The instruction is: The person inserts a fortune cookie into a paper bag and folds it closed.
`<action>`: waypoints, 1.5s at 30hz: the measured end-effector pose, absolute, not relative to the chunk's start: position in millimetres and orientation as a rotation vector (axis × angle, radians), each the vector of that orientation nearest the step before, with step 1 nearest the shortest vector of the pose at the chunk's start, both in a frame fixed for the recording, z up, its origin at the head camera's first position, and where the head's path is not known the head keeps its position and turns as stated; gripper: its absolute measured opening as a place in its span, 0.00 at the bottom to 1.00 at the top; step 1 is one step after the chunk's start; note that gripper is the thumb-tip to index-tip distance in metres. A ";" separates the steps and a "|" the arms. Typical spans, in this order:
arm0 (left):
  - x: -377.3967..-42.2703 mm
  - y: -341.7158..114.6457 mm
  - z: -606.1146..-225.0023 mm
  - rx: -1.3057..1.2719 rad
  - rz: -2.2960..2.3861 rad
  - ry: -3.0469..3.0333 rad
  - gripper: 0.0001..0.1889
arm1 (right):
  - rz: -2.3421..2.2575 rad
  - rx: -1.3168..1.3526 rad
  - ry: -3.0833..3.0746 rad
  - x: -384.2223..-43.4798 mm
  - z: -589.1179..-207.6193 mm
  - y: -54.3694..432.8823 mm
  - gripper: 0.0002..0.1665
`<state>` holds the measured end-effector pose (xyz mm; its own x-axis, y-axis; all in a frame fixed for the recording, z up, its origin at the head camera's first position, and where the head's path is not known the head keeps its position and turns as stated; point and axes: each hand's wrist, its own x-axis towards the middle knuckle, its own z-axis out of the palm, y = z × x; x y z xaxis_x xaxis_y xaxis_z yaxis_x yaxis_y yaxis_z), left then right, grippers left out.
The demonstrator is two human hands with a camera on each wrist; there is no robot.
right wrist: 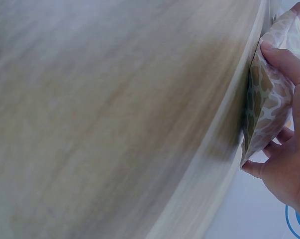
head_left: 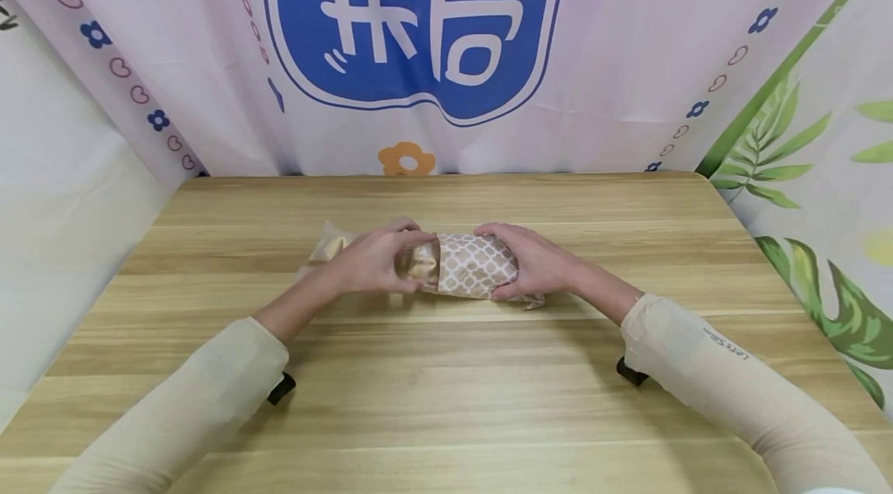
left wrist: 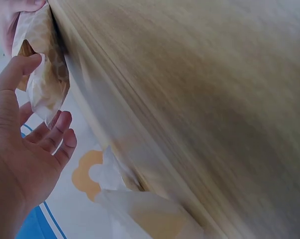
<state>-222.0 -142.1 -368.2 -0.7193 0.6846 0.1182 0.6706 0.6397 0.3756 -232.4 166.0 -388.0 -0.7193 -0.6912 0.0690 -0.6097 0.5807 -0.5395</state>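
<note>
Two cream sleeves (head_left: 188,409) stood nearest, reaching over the wood-grained worktop (head_left: 446,385) to a tan-and-white patterned packet (head_left: 477,265) lying toward its far edge. The right hand (head_left: 537,261) gripped the packet's right end, thumb along one side and fingers curled round the other; the left hand (head_left: 370,257) had its thumb and fingers spread about the see-through left end, though a pinch there could not be told. A clear-wrapped piece (head_left: 331,244) lay just beyond the left hand, partly hidden.

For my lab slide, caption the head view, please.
Right hand grips a patterned package on a wooden table, left hand at its other end.
</note>
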 end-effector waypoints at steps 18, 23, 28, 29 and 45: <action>-218.5 -144.8 -371.4 1.049 0.708 2.777 0.42 | -0.820 -1.083 2.651 -232.9 -388.9 165.8 0.60; -221.2 -148.9 -372.5 1.075 0.715 2.765 0.43 | -0.815 -1.074 2.655 -232.2 -388.8 165.9 0.60; -223.7 -152.2 -373.2 1.065 0.772 2.749 0.41 | -0.818 -1.073 2.652 -231.9 -388.8 165.7 0.61; -223.7 -152.0 -373.2 1.056 0.768 2.754 0.41 | -0.819 -1.072 2.651 -232.0 -389.0 165.8 0.60; -223.7 -138.5 -376.6 1.035 0.922 2.784 0.29 | -0.823 -1.092 2.650 -232.1 -389.8 167.0 0.61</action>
